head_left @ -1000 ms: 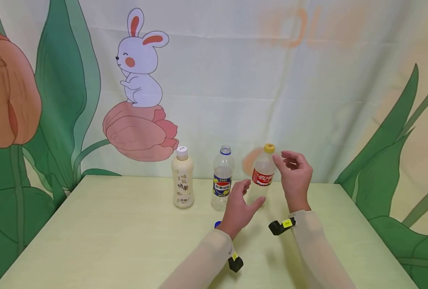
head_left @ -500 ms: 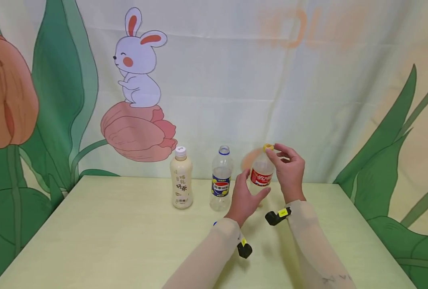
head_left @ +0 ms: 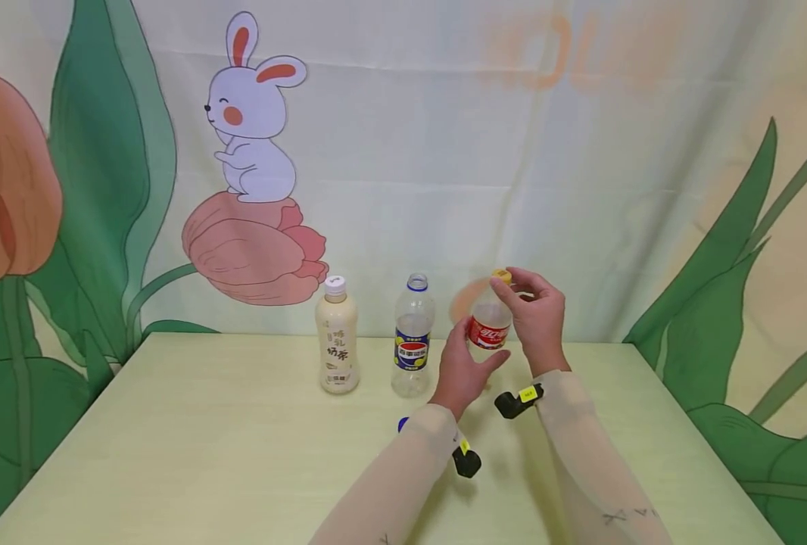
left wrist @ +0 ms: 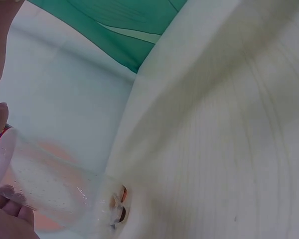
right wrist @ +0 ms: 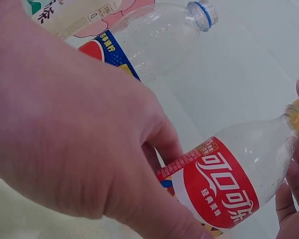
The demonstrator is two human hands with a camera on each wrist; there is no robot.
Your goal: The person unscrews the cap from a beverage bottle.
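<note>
Your right hand (head_left: 542, 309), clear of the yellow cap (head_left: 502, 276) a second ago, now pinches it between thumb and fingers. Your left hand (head_left: 462, 371) curls round the red-labelled bottle (head_left: 490, 334), which sits at one o'clock from you, so bottle and cap both look steadied. Your left sleeve (head_left: 403, 469) comes in from the bottle's seven o'clock, your right sleeve (head_left: 584, 439) from five.

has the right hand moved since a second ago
Yes: leftward and upward in the head view, judged against the blue-labelled bottle; the right hand now pinches the yellow cap.
</note>
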